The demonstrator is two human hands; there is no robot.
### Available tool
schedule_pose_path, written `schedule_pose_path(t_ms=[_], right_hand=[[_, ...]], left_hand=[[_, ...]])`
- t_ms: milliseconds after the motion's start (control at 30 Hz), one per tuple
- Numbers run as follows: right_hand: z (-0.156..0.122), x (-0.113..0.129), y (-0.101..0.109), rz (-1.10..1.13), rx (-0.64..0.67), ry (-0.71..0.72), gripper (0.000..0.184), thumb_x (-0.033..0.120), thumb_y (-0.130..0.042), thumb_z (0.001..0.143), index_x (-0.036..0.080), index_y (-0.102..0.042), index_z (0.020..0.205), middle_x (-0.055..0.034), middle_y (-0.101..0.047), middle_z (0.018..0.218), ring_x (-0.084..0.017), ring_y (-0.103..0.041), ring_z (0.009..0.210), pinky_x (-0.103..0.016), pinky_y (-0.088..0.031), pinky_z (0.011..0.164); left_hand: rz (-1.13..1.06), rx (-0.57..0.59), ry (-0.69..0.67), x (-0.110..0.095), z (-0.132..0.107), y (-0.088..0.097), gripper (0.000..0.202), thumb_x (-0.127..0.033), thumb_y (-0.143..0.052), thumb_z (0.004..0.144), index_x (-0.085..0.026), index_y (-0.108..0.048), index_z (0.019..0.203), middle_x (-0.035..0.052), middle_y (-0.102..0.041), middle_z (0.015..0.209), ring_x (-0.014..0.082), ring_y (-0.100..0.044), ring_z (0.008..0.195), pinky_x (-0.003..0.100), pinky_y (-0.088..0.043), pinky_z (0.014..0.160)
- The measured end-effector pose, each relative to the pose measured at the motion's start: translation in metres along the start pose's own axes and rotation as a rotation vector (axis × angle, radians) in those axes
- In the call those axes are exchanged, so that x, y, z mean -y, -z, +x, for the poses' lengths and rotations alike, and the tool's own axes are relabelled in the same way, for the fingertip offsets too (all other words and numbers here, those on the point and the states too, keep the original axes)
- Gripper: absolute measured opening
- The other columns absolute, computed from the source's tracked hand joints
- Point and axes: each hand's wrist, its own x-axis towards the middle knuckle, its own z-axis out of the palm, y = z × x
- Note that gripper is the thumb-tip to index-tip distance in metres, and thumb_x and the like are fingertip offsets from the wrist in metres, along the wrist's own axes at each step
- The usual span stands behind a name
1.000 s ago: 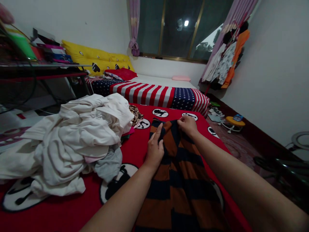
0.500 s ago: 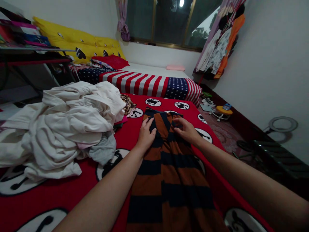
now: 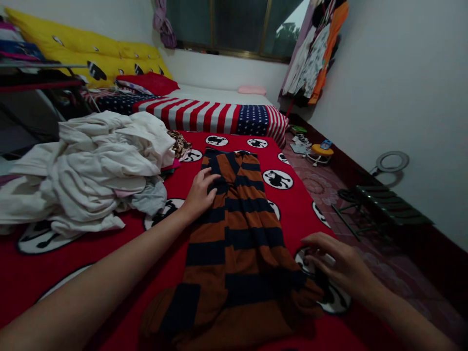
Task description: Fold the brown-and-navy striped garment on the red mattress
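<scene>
On red patterned blanket (image 3: 296, 209): brown-and-navy striped garment (image 3: 252, 234)
Left hand (image 3: 199, 196): fingers apart, on garment
Right hand (image 3: 340, 261): fingers apart, beside garment

This is a home bedroom: on the far side stands a white-sheeted bed (image 3: 208, 95) with a stars-and-stripes cloth cover (image 3: 204, 115), a red fabric pillow (image 3: 153, 84) and a long yellow cushion (image 3: 78, 51) at left; a tied purple curtain (image 3: 164, 27) flanks the gold-framed glass window (image 3: 237, 29), and white and orange clothes (image 3: 310, 58) hang far right.
</scene>
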Motion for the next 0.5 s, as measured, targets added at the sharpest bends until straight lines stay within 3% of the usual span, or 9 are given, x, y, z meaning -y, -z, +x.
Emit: schedule_pose_path(t_ms=[67, 167, 267, 333, 400, 500], right_hand=[[-0.01, 0.0, -0.007, -0.051, -0.006, 0.102, 0.029, 0.02, -0.059, 0.084, 0.023, -0.062, 0.113, -0.0076, -0.067, 0.108, -0.02, -0.065, 0.097, -0.029, -0.054, 0.081], [-0.02, 0.007, -0.019, -0.085, -0.022, 0.234, 0.038, 0.013, -0.056, 0.084, 0.024, -0.059, 0.121, -0.0085, -0.066, 0.114, -0.019, -0.064, 0.103, -0.029, -0.054, 0.085], [-0.029, 0.021, -0.023, -0.088, 0.034, 0.289, 0.047, 0.005, -0.049, 0.081, 0.025, -0.056, 0.123, -0.0083, -0.063, 0.121, -0.018, -0.062, 0.108, -0.03, -0.053, 0.09], [-0.033, 0.03, -0.02, -0.086, 0.12, 0.238, 0.054, 0.002, -0.048, 0.078, 0.026, -0.052, 0.127, -0.0073, -0.059, 0.128, -0.018, -0.058, 0.115, -0.031, -0.051, 0.095], [-0.037, 0.039, -0.017, -0.079, 0.174, 0.164, 0.056, 0.006, -0.052, 0.079, 0.026, -0.047, 0.131, -0.0066, -0.056, 0.132, -0.018, -0.057, 0.118, -0.029, -0.05, 0.098], [-0.041, 0.049, -0.016, -0.07, 0.123, 0.147, 0.047, 0.011, -0.055, 0.081, 0.026, -0.049, 0.125, -0.0062, -0.06, 0.126, -0.018, -0.06, 0.113, -0.026, -0.053, 0.092]], left_hand=[[0.043, 0.101, -0.076, -0.007, -0.031, 0.026, 0.033, -0.013, -0.059, 0.08, -0.019, -0.064, 0.113, 0.0121, -0.043, 0.138, 0.0273, -0.041, 0.131, 0.047, -0.033, 0.111], [0.062, 0.264, -0.061, -0.025, -0.085, 0.07, 0.019, -0.02, -0.058, 0.084, -0.021, -0.067, 0.101, 0.0099, -0.049, 0.133, 0.0261, -0.047, 0.124, 0.044, -0.039, 0.106], [-0.037, 0.478, 0.011, -0.054, -0.132, 0.11, 0.018, -0.025, -0.051, 0.091, -0.022, -0.068, 0.097, 0.007, -0.061, 0.115, 0.0191, -0.059, 0.108, 0.029, -0.048, 0.094], [-0.114, 0.608, 0.068, -0.073, -0.155, 0.131, 0.025, -0.027, -0.044, 0.095, -0.024, -0.068, 0.099, 0.0051, -0.066, 0.108, 0.0162, -0.063, 0.099, 0.022, -0.05, 0.086], [-0.156, 0.631, 0.102, -0.087, -0.173, 0.143, 0.026, -0.033, -0.046, 0.094, -0.026, -0.067, 0.107, 0.0048, -0.068, 0.11, 0.0174, -0.065, 0.098, 0.021, -0.052, 0.083], [-0.101, 0.519, 0.12, -0.095, -0.192, 0.146, 0.043, -0.045, -0.07, 0.076, -0.028, -0.066, 0.116, 0.0055, -0.069, 0.114, 0.0225, -0.066, 0.1, 0.023, -0.054, 0.084]])
